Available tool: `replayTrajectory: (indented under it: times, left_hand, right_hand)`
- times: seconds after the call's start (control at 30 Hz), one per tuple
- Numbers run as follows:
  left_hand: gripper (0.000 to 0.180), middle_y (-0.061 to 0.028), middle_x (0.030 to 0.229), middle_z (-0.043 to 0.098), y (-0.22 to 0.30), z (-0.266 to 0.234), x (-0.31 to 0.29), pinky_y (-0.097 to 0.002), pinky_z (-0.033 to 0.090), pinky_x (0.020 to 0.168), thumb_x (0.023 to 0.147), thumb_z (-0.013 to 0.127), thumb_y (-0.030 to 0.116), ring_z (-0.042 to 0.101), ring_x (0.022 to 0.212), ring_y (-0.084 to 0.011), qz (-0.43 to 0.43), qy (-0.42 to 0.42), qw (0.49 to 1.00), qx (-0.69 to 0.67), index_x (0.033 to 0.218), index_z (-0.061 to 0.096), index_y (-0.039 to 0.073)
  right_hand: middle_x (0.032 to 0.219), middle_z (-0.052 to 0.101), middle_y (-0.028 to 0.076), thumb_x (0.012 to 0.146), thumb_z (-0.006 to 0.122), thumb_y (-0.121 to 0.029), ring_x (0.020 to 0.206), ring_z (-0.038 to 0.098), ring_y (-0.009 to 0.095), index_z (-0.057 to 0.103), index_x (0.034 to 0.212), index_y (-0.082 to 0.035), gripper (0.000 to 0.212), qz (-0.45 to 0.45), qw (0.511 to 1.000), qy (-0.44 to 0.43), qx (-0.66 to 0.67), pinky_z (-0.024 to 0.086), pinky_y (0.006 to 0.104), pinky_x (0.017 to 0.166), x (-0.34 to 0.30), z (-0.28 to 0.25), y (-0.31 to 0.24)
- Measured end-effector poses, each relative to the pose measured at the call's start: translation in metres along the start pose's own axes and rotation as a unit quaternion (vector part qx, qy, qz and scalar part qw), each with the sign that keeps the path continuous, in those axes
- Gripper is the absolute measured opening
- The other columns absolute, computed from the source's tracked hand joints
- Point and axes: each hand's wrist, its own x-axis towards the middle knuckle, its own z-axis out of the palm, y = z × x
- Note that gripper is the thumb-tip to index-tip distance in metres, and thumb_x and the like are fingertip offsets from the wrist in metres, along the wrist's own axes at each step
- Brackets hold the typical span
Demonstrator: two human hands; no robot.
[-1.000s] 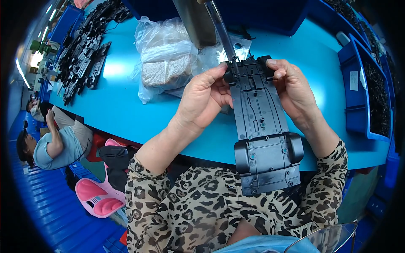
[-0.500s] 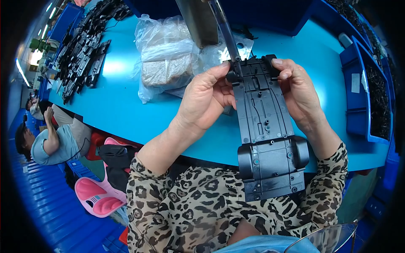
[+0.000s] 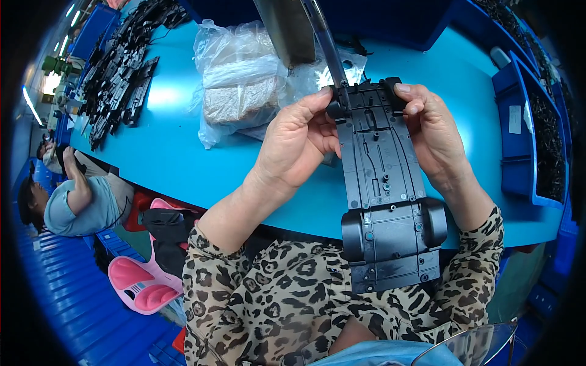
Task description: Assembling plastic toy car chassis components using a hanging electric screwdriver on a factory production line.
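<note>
A long black plastic toy-car chassis [image 3: 384, 195] is held upright over the near edge of the blue table [image 3: 177, 158], its wide end toward me. My left hand [image 3: 299, 143] grips its far left corner, thumb on a small black wheel part. My right hand [image 3: 430, 131] holds the far right edge, fingers curled over the top. A slim metal rod [image 3: 326, 46] hangs from above and meets the chassis at its far end.
A clear plastic bag [image 3: 241, 85] of small parts lies left of my hands. Several black chassis parts [image 3: 122, 73] are piled at the far left. Blue bins [image 3: 528, 122] with dark parts stand at the right. Another person [image 3: 73, 198] sits below left.
The chassis has shifted slightly right and toward the rod. Both hands keep their hold.
</note>
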Motion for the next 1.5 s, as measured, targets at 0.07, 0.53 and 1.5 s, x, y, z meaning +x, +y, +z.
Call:
replayTrajectory:
  times: [0.07, 0.53, 1.5]
  left_hand:
    - [0.026, -0.0119, 0.077, 0.058, 0.0003, 0.0002, 0.0002, -0.0278, 0.049, 0.046, 0.086, 0.042, 0.021, 0.057, 0.062, -0.0184, -0.001, 0.000, 1.000, 0.001, 0.090, 0.052, -0.003]
    - [0.026, -0.0119, 0.077, 0.058, 0.0002, 0.0029, 0.0008, -0.0277, 0.048, 0.046, 0.086, 0.042, 0.021, 0.057, 0.062, -0.0185, -0.007, 0.013, 1.000, 0.013, 0.090, 0.052, -0.003]
    - [0.026, -0.0115, 0.076, 0.058, 0.0011, 0.0056, -0.0015, -0.0283, 0.049, 0.047, 0.085, 0.044, 0.021, 0.057, 0.062, -0.0182, -0.010, 0.017, 1.000, 0.014, 0.088, 0.053, -0.003]
  right_hand:
    - [0.058, 0.048, -0.005, 0.075, 0.057, -0.021, 0.049, 0.042, 0.005, 0.047, 0.057, -0.013, 0.022, 0.005, 1.000, -0.002, 0.007, 0.031, 0.0202, 0.047, -0.0001, 0.0004, -0.0004]
    - [0.056, 0.046, -0.008, 0.076, 0.057, -0.020, 0.050, 0.041, 0.004, 0.047, 0.058, -0.014, 0.022, -0.013, 1.000, -0.002, -0.009, 0.031, 0.0199, 0.048, -0.0021, 0.0020, -0.0013]
    - [0.054, 0.041, -0.010, 0.076, 0.057, -0.016, 0.051, 0.038, 0.000, 0.047, 0.063, -0.012, 0.017, 0.014, 0.998, 0.011, 0.057, 0.035, 0.0159, 0.053, -0.0009, 0.0019, -0.0003]
